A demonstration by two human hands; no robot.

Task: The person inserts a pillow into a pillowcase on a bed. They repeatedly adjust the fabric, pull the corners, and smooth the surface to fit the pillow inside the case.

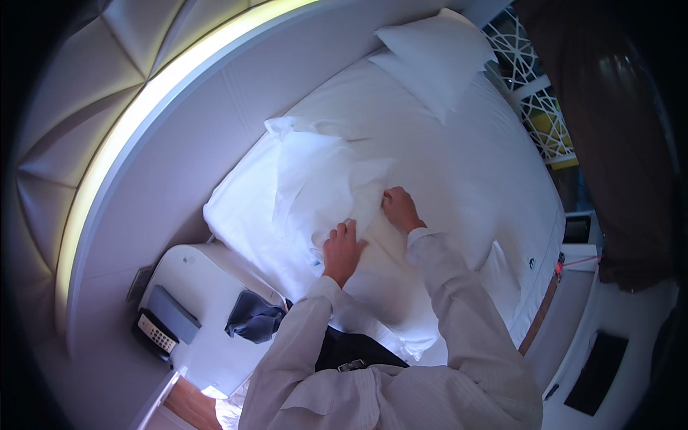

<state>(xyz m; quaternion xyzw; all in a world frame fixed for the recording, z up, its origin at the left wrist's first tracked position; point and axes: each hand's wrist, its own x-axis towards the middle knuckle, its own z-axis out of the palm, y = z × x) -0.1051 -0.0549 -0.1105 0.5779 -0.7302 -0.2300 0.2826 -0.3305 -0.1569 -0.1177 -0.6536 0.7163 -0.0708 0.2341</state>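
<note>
A white pillow in loose, rumpled fabric lies on the bed in front of me. At its lower edge my left hand rests on the white fabric, thumb out to the right; whether its fingertips grip is not clear. My right hand is a little farther up and to the right, its fingers curled on a fold of the white pillowcase. Under both lies a white duvet, creased and spread over the bed. A second white pillow sits at the bed's far end.
At left, a white bedside table holds a telephone, a grey box-like object and a dark cloth. A padded headboard wall borders the bed. A dark curtain hangs at right, above a ledge with a black flat object.
</note>
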